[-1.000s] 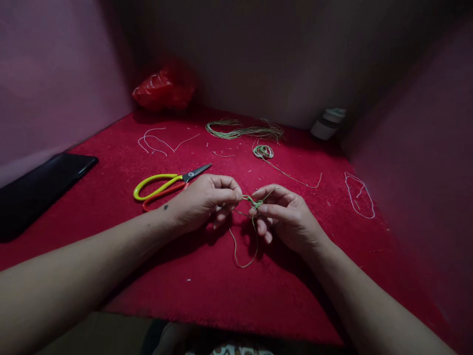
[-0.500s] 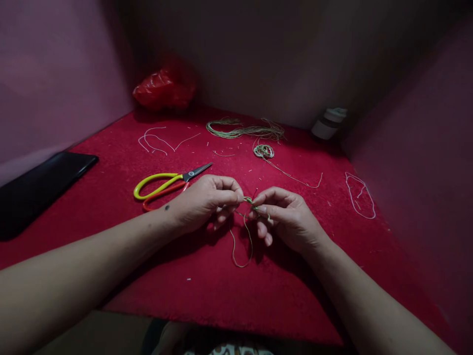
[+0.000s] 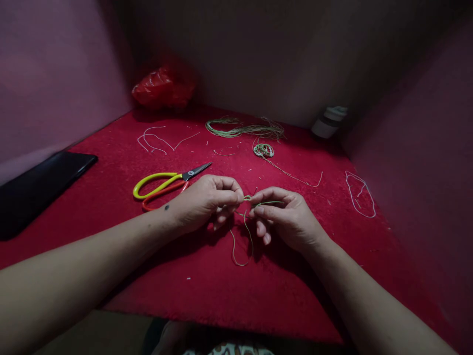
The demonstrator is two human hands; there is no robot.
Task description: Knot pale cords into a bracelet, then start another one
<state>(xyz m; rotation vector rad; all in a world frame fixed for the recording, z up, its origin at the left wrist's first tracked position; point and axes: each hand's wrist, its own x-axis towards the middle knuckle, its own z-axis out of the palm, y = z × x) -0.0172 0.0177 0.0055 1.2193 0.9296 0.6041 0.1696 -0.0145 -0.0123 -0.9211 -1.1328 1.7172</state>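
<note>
Thin green cord [image 3: 247,197] is stretched between my two hands over the red cloth. My left hand [image 3: 216,198] pinches one side of it between thumb and forefinger. My right hand [image 3: 286,211] pinches the other side, with a cord end lying back between thumb and forefinger. Below the hands hangs a slack loop of the cord [image 3: 242,265]. Scissors [image 3: 173,183] with one yellow and one red handle lie just left of my left hand, partly behind it. How the cord is knotted at the fingertips is too small to tell.
At the back of the red-covered table [image 3: 221,301] lie a hank of green cord [image 3: 244,130] and a small coil [image 3: 263,150]. A red plastic bag [image 3: 162,90], a white container [image 3: 328,122], a black phone-like slab [image 3: 40,190] and pale thread loops [image 3: 360,195] surround them. Walls enclose the sides.
In my right hand the cord end has shifted from dangling beyond the thumb to lying straighter between thumb and forefinger. The right fingertips have closed in slightly; my left hand keeps its place.
</note>
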